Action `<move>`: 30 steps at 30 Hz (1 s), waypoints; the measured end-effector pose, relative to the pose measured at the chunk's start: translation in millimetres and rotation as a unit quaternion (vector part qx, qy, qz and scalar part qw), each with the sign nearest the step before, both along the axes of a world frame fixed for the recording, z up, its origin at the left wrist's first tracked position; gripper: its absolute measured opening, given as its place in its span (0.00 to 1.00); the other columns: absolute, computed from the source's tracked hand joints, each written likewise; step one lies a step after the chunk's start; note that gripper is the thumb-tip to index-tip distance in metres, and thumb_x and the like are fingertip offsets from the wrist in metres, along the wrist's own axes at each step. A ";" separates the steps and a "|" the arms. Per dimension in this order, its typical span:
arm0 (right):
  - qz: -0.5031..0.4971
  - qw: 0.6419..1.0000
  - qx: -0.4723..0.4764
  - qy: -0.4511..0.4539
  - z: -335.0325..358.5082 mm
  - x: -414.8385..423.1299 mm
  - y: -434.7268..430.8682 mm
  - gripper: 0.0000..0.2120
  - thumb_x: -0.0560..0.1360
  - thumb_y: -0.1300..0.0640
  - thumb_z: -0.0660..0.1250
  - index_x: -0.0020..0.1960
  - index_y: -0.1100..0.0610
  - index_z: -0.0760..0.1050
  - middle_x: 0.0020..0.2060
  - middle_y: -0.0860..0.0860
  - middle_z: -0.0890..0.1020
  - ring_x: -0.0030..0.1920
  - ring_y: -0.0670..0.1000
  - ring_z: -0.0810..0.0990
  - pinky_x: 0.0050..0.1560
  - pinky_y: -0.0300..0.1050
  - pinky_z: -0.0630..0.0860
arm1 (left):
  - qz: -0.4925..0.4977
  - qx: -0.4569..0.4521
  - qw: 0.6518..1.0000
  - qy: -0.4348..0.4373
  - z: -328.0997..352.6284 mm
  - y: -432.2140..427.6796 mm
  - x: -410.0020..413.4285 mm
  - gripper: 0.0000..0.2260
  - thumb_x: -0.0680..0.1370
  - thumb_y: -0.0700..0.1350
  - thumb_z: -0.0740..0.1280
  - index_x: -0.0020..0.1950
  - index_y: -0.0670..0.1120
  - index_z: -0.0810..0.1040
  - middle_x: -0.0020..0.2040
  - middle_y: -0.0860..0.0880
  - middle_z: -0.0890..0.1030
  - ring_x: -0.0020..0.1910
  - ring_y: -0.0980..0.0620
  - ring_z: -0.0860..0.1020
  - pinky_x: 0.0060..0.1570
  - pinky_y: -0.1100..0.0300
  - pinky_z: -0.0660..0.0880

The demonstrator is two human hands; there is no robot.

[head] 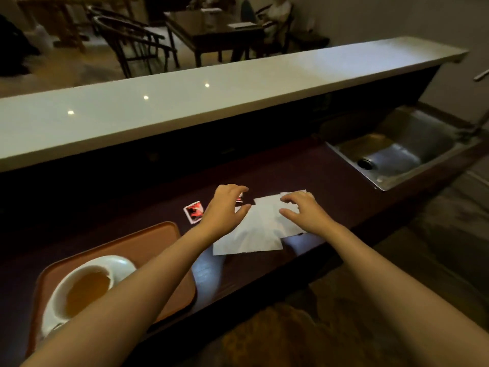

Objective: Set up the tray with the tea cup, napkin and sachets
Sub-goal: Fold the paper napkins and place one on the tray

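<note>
A brown tray [148, 242] lies at the lower left of the dark counter. On it stands a white cup of tea [84, 290] on a saucer, partly hidden by my left forearm. A white napkin [254, 234] lies flat on the counter to the right of the tray. My left hand [225, 207] hovers over its left edge with fingers spread. My right hand [301, 210] rests fingers apart on its right part. A red and white sachet [194, 211] lies left of my left hand. A second sachet [239, 197] peeks out under its fingers.
A raised white bar top [185, 107] runs along the far side of the counter. A steel sink [397, 152] is set in at the right. Beyond the bar are dark chairs, a table and a seated person.
</note>
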State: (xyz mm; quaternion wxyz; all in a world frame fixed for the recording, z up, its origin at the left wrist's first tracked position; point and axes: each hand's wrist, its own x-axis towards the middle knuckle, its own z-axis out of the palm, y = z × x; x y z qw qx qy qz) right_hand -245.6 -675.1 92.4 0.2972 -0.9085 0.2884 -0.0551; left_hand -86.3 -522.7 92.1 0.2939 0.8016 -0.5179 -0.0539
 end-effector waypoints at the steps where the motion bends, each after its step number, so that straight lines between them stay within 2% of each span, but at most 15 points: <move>1: -0.009 1.000 -0.003 0.015 -4.9 -6.0 -8.3 0.18 0.74 0.54 0.65 0.62 0.59 0.72 0.59 0.56 0.76 0.62 0.56 0.68 0.64 0.49 0.66 | -0.012 0.026 1.000 0.008 -9.3 -12.5 -2.6 0.19 0.75 0.47 0.65 0.65 0.44 0.70 0.63 0.45 0.74 0.64 0.47 0.67 0.63 0.58 0.64; 5: -0.026 0.997 -0.019 0.071 -35.9 -15.0 -19.6 0.18 0.72 0.48 0.67 0.58 0.56 0.75 0.56 0.54 0.78 0.60 0.56 0.68 0.60 0.49 0.67 | -0.042 0.128 0.991 0.025 -50.8 -49.0 -6.1 0.19 0.76 0.45 0.64 0.67 0.45 0.69 0.67 0.45 0.72 0.67 0.45 0.65 0.67 0.53 0.61; 10: -0.056 0.995 -0.045 0.062 -80.9 -6.6 -0.6 0.15 0.68 0.41 0.68 0.46 0.52 0.76 0.45 0.50 0.78 0.51 0.53 0.71 0.51 0.48 0.67 | -0.026 0.131 0.991 0.020 -82.9 -80.6 -0.8 0.18 0.77 0.41 0.61 0.67 0.45 0.69 0.65 0.43 0.74 0.64 0.44 0.67 0.64 0.53 0.64; 13: -0.086 0.995 -0.025 0.033 -97.0 -3.0 10.6 0.12 0.68 0.45 0.69 0.42 0.51 0.72 0.42 0.49 0.76 0.49 0.53 0.70 0.49 0.47 0.64 | -0.045 0.134 0.990 -0.009 -92.1 -91.2 2.0 0.19 0.76 0.41 0.61 0.68 0.46 0.68 0.62 0.42 0.75 0.60 0.43 0.69 0.61 0.51 0.67; 16: -0.117 0.993 -0.003 0.002 -102.8 -0.7 17.0 0.09 0.69 0.50 0.70 0.42 0.52 0.72 0.39 0.47 0.74 0.46 0.52 0.70 0.48 0.47 0.64 | -0.064 0.133 0.988 -0.043 -97.0 -94.0 4.6 0.19 0.76 0.41 0.63 0.67 0.46 0.69 0.59 0.42 0.75 0.58 0.43 0.69 0.58 0.50 0.69; 20: -0.138 0.990 0.003 -0.020 -105.1 0.5 25.7 0.05 0.71 0.54 0.69 0.43 0.52 0.73 0.38 0.47 0.75 0.45 0.50 0.70 0.48 0.45 0.63 | -0.066 0.103 0.991 -0.050 -96.3 -93.3 6.1 0.14 0.75 0.40 0.64 0.60 0.47 0.75 0.53 0.42 0.75 0.54 0.44 0.70 0.52 0.50 0.71; 25: -0.139 0.989 -0.005 -0.057 -101.5 0.1 29.2 0.01 0.73 0.56 0.65 0.44 0.53 0.75 0.43 0.50 0.77 0.46 0.50 0.71 0.49 0.44 0.66 | -0.074 0.084 0.993 -0.025 -88.1 -89.1 7.8 0.07 0.74 0.39 0.64 0.50 0.44 0.79 0.51 0.43 0.75 0.52 0.46 0.70 0.50 0.56 0.68; 27: -0.138 0.985 0.036 -0.093 -96.2 1.4 28.5 0.01 0.73 0.57 0.64 0.43 0.53 0.73 0.41 0.48 0.76 0.43 0.49 0.73 0.45 0.42 0.70 | -0.067 0.054 0.996 0.016 -78.0 -86.0 11.5 0.06 0.73 0.38 0.64 0.47 0.43 0.79 0.51 0.43 0.75 0.48 0.49 0.72 0.48 0.59 0.69; 30: -0.141 0.972 0.130 -0.135 -85.7 6.7 26.6 0.03 0.73 0.57 0.63 0.43 0.52 0.69 0.36 0.44 0.74 0.37 0.44 0.74 0.36 0.38 0.70 | -0.055 0.007 0.996 0.075 -60.6 -76.3 21.7 0.04 0.72 0.37 0.65 0.43 0.45 0.79 0.48 0.47 0.76 0.41 0.52 0.74 0.39 0.72 0.71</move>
